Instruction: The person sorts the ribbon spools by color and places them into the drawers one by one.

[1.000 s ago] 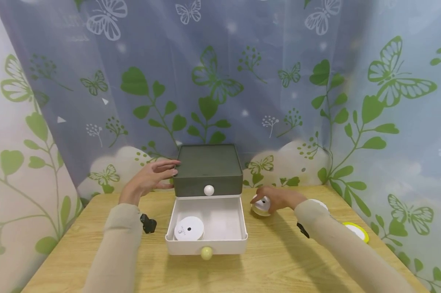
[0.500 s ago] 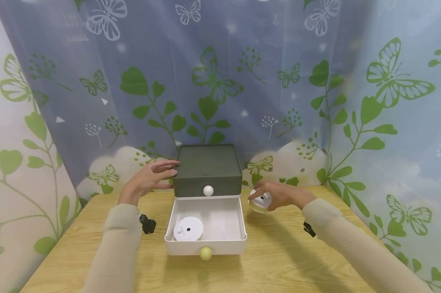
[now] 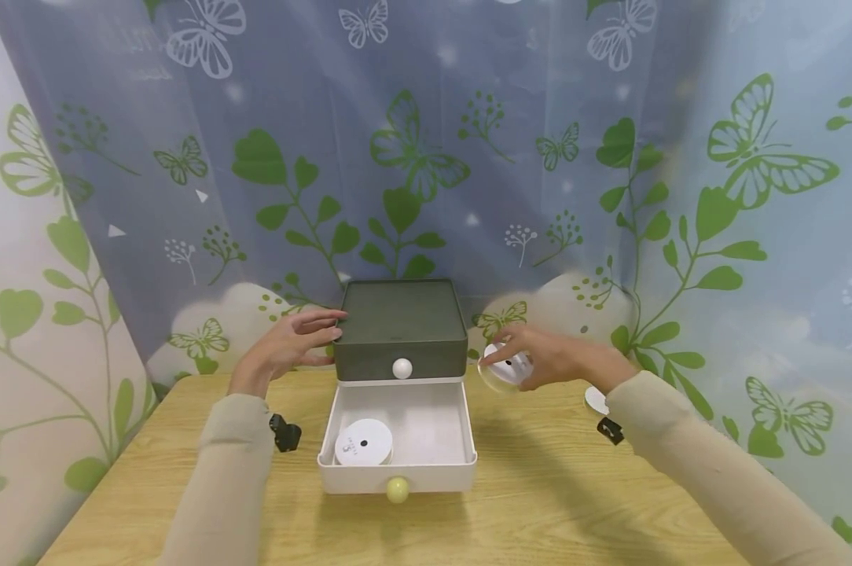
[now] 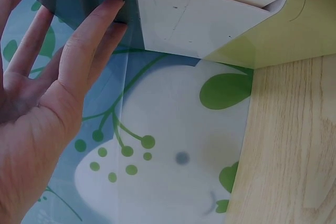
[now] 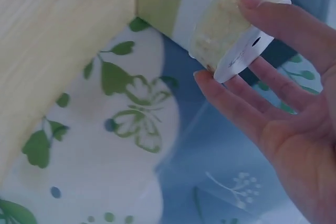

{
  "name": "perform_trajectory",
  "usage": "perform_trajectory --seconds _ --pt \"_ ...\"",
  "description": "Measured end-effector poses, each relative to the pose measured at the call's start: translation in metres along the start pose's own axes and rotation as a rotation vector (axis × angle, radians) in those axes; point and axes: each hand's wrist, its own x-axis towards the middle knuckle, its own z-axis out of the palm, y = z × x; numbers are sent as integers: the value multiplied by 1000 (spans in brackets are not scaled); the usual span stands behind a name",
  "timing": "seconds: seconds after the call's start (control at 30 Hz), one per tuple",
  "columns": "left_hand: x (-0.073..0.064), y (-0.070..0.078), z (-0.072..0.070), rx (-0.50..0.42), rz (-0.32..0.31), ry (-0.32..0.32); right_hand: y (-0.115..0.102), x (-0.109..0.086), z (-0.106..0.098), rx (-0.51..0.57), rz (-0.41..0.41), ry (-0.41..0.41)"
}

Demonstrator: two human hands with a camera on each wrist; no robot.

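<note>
My right hand (image 3: 549, 358) pinches a ribbon spool (image 5: 223, 32) between thumb and fingers, right of the drawer box. Cream ribbon shows between the spool's white end discs in the right wrist view. The spool is tilted and held above the table. My left hand (image 3: 284, 346) rests its fingertips on the left side of the box's dark green top tier (image 3: 405, 310). Below that tier, a white drawer (image 3: 440, 478) with a yellow-green knob (image 3: 398, 490) is pulled out. Another white spool (image 3: 365, 442) lies flat in the drawer's front left corner.
A white round thing (image 3: 596, 400) lies on the wooden table (image 3: 539, 503) to the right, partly hidden by the right sleeve (image 3: 681, 440). Behind the table hangs a butterfly-patterned curtain (image 3: 426, 157). A white knob (image 3: 402, 369) sits on the upper tier's front.
My right hand has lifted the ribbon spool off the table. The right sleeve now covers the yellow-rimmed round thing seen earlier. My left hand and the drawer have stayed put.
</note>
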Motion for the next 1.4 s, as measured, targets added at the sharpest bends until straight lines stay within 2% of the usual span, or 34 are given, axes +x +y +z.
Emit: perform_trajectory --seconds 0.2,0.4,0.63,1.13,1.4 --pt "1 -1 -1 2 -8 11 -17 -5 -13 -43 -39 49" --pt "1 -1 -2 -2 -9 5 -32 -7 -18 -54 -71 52" --pt "3 -3 -3 1 -11 7 -51 -4 -23 -82 -98 16" --pt "5 -4 -2 7 -12 -1 -80 17 -12 -174 -163 -83" --pt "4 -4 -2 14 -5 3 -93 30 -11 -178 -183 -148"
